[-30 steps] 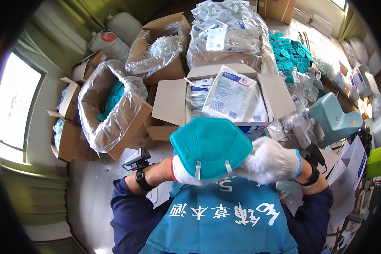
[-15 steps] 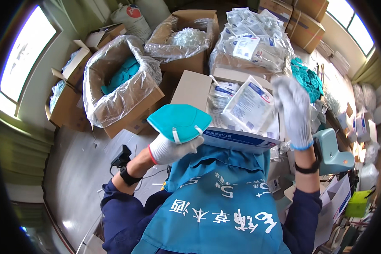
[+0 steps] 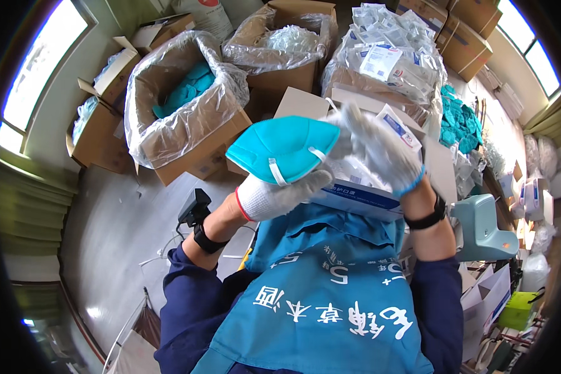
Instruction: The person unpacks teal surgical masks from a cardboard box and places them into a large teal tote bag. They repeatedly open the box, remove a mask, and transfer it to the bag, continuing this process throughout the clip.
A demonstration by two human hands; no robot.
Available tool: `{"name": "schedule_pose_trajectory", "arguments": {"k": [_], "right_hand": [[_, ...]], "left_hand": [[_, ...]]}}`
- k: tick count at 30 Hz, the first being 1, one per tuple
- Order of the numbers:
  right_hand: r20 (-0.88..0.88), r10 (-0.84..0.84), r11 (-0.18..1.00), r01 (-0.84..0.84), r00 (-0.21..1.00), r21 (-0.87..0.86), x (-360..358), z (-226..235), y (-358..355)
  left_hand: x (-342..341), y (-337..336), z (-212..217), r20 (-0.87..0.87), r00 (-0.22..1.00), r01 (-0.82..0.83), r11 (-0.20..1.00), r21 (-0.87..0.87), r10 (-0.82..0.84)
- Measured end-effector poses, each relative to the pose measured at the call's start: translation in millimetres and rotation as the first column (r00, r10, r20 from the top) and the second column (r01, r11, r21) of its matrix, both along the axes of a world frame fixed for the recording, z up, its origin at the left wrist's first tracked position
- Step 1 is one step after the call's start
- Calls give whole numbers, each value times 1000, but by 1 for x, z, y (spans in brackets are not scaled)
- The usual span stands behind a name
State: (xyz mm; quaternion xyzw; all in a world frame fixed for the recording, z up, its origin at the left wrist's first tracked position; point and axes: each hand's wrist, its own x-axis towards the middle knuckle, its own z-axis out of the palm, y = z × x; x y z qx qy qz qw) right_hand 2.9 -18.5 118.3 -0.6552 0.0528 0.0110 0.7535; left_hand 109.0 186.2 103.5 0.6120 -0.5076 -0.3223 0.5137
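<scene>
A teal moulded face mask (image 3: 280,146) with white strap ends is in my left hand (image 3: 283,193), which wears a white knit glove with a red cuff. The fingers close round the mask's lower edge; its domed side faces up. My right hand (image 3: 380,146), gloved in white with a blue cuff, reaches over the open carton, fingers extended and slightly blurred beside the mask's right tip. Whether they touch it I cannot tell. Below lies the white and blue carton (image 3: 361,199), holding flat packets (image 3: 400,129) partly covered by my right hand.
At left stands a plastic-lined box (image 3: 140,118) with teal masks inside. Another lined box (image 3: 287,78) holds white strips. Beyond the carton rises a heap of wrapped packets (image 3: 386,56). More teal masks (image 3: 460,121) lie at right, near a pale teal plastic stool (image 3: 483,227).
My left hand has lifted the mask up and to the right. My right hand has swung left from the carton's right side to beside the mask. The view has shifted slightly.
</scene>
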Motion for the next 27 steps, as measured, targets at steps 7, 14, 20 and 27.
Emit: {"name": "schedule_pose_trajectory", "arguments": {"k": [7, 14, 20, 27], "right_hand": [[108, -148, 984, 157, 983, -80, -33, 23, 41], [471, -466, 804, 581, 749, -127, -18, -4, 37], [389, -459, 831, 541, 798, -130, -24, 0, 41], [387, -483, 854, 521, 785, 7, -32, -14, 41]], "left_hand": [[-7, -22, -2, -15, 984, 171, 970, -173, -176], [-12, -29, -16, -69, 947, -320, 925, -203, 313], [-19, -44, -10, -496, 852, -390, 834, -391, 165], [-38, -49, -12, -530, 821, -302, 950, -85, 213]]}}
